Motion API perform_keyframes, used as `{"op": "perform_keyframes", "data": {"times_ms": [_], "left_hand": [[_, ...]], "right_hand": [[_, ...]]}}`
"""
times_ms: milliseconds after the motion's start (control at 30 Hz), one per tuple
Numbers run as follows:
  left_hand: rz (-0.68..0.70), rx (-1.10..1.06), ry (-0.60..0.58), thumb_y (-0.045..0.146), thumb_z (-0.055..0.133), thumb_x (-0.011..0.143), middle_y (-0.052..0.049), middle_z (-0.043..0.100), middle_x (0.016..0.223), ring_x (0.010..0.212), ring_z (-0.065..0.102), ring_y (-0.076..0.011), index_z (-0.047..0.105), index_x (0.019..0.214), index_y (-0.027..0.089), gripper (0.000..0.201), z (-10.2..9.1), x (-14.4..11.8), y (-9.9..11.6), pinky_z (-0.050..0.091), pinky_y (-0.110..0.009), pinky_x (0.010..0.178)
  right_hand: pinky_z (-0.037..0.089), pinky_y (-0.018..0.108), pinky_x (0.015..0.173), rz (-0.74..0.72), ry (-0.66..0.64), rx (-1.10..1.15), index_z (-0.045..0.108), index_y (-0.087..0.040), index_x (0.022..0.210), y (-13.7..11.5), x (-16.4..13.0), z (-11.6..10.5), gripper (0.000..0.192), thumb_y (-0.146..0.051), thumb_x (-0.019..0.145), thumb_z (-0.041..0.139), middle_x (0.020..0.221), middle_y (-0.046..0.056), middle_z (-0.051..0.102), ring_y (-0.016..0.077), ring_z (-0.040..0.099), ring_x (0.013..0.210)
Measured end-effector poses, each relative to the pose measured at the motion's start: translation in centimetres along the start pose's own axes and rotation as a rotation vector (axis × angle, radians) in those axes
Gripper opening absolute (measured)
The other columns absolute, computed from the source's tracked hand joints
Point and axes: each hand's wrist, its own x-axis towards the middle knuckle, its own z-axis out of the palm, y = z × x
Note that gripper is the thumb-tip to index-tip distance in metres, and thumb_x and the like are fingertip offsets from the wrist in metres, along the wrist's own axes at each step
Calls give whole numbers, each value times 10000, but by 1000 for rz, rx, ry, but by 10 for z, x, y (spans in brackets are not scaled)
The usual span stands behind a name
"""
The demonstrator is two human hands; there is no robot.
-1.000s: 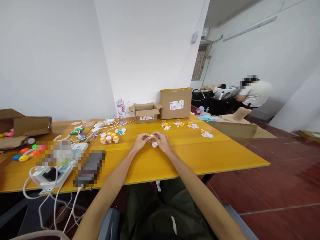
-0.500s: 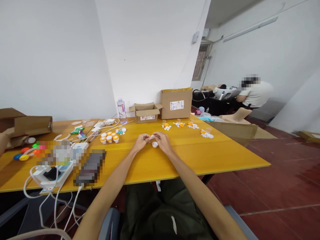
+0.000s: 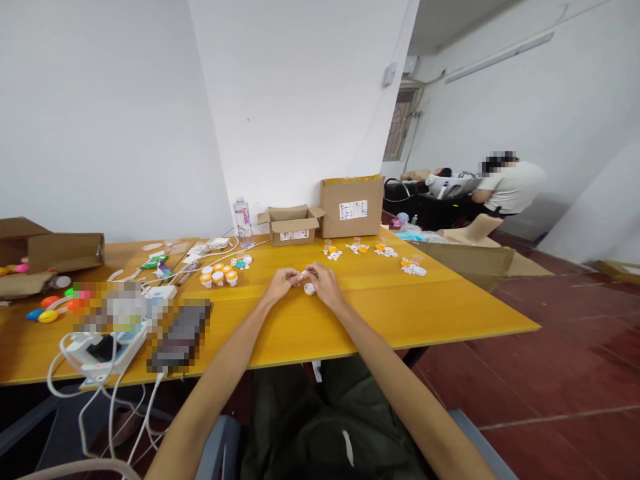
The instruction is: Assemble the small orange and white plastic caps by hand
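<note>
Though tiny in view, both hands (image 3: 283,283) (image 3: 324,283) in narrow pinches around a probably white piece (image 3: 303,274).

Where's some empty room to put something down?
The widest bare patch of table lies right of the right forearm, between the rightmost pile of white parts and the front edge. A narrower one sits between the phone and the left forearm, in front of the jars. It's crowded around the power strip.

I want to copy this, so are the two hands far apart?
No, the left hand and right hand nearly meet at a small white piece.
</note>
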Motion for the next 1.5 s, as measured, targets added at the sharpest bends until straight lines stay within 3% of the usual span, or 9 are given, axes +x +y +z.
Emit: {"op": "perform_keyframes", "data": {"times_ms": [867, 1100, 1500], "left_hand": [[-19, -18, 12, 352, 772, 642, -6, 649, 575, 607, 589, -147, 692, 650, 164, 204, -1, -4, 3, 479, -283, 660], [-19, -3, 18, 359, 763, 650, -7, 654, 583, 614, 595, -147, 697, 653, 166, 205, -1, -3, 3, 476, -278, 657], [-19, -24, -10, 383, 761, 654, -15, 682, 631, 636, 602, -146, 705, 680, 167, 224, -2, -4, 8, 473, -271, 663]], "right_hand": [[504, 337, 779, -22, 7, -54, 603, -242, 794, 4, -3, 5, 82, -184, 823, 553, 866, 52, 653, 210, 621, 828], [535, 322, 721, 111, 5, 169, 616, -218, 753, 6, 1, 5, 10, -212, 747, 619, 807, 25, 690, 179, 654, 712], [504, 288, 594, 330, -80, 398, 628, -186, 621, 5, 7, -6, 173, -334, 581, 708, 632, -1, 658, 180, 633, 623]]}}
